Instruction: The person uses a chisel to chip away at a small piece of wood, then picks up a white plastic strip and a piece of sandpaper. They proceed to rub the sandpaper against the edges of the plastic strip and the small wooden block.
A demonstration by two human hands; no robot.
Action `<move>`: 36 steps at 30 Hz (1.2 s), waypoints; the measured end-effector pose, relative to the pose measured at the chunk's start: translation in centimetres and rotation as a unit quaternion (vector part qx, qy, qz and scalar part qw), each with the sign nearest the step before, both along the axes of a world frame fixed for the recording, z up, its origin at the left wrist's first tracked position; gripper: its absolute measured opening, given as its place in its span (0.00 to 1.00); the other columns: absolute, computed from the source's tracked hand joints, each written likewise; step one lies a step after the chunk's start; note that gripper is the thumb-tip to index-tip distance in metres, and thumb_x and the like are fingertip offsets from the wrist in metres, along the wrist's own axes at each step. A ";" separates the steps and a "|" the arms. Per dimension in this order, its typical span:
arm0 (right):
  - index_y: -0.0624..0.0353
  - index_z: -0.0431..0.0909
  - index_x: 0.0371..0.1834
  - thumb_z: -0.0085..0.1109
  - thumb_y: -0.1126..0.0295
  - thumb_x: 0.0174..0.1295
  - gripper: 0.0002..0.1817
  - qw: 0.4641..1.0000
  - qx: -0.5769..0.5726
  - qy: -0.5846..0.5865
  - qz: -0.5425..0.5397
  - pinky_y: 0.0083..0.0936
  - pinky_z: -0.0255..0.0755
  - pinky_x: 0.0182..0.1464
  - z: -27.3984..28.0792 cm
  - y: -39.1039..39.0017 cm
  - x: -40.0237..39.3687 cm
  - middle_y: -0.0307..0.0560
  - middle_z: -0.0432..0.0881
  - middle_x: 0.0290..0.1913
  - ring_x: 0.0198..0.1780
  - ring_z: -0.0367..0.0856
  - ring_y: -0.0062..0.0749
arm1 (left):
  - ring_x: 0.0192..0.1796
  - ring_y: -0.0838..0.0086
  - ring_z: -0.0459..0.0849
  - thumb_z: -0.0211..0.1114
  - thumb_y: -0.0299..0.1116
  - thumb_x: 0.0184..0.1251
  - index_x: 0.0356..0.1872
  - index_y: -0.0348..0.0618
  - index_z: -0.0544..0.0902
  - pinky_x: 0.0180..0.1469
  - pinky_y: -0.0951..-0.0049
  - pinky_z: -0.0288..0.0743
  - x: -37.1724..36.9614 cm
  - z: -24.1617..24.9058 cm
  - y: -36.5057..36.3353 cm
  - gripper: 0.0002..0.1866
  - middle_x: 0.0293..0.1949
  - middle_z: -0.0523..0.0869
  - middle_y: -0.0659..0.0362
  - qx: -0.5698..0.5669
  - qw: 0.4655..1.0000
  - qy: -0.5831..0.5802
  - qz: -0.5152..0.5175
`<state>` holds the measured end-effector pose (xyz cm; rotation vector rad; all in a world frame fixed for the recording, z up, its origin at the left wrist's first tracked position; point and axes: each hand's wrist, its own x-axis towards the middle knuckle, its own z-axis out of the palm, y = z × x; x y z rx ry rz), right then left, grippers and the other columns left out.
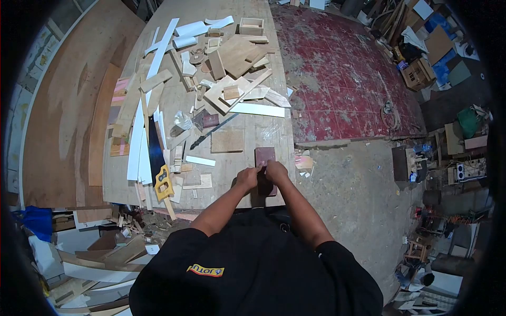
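Reaching over the near edge of a big wooden table (240, 168), a person in a black shirt (247, 258) has both hands on a flat, dark red strip (265, 154). In the head view, the strip points away from the person, near the right side of the table. The left hand (246, 179) is at the left edge of the strip, and its fingers reach onto the strip. The right hand (276, 171) is over the middle and right side of the strip. So the strip lies under and between the two hands, with one end past them and the other end nearer to the shirt. The fingers of both hands are bent and come close together over the strip. I cannot tell if they pinch it or just press on it, or if the two hands touch.

To the left of the strip, and a little farther away, is a flat tan board (227, 142). A small white strip (200, 161) is left of the dark red strip too, and so is a pale L-shaped piece (203, 183). Well to the left of the strip is a saw (157, 152) with a yellow handle. Far past the strip, up the table, is a messy pile of wood bits (234, 66), with a little open box (252, 26) at its far side. A long white piece (257, 109) lies between the strip and that pile. Off to the right of the strip, past the table's edge, is a gray floor (345, 195). Farther off is a worn red floor (342, 73).
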<state>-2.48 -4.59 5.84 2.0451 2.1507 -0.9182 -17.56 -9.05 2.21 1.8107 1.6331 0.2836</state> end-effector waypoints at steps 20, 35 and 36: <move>0.64 0.83 0.45 0.64 0.70 0.47 0.20 0.912 -0.266 -0.127 0.285 0.38 0.80 0.42 -0.5 4.2 0.6 0.57 0.86 0.32 0.38 0.87 0.45 | 0.47 0.50 0.84 0.61 0.33 0.53 0.54 0.54 0.81 0.51 0.53 0.77 -0.1 2.4 0.3 0.23 0.42 0.86 0.45 -0.053 0.997 0.031 -0.044; 0.62 0.70 0.53 0.52 0.81 0.66 0.12 0.772 -0.102 0.605 -0.166 0.23 0.78 0.43 8.7 -1.9 2.7 0.44 0.83 0.39 0.38 0.83 0.24 | 0.40 0.61 0.84 0.61 0.31 0.63 0.54 0.43 0.82 0.43 0.67 0.77 -0.3 9.8 4.8 0.18 0.38 0.82 0.48 0.138 0.949 -0.279 0.052; 0.62 0.70 0.53 0.52 0.81 0.66 0.12 0.771 -0.103 0.606 -0.165 0.23 0.78 0.43 8.6 -2.0 2.5 0.44 0.83 0.39 0.38 0.83 0.24 | 0.38 0.70 0.83 0.60 0.28 0.66 0.55 0.42 0.82 0.42 0.73 0.77 -0.1 10.8 4.8 0.16 0.38 0.83 0.52 0.170 0.928 -0.329 0.046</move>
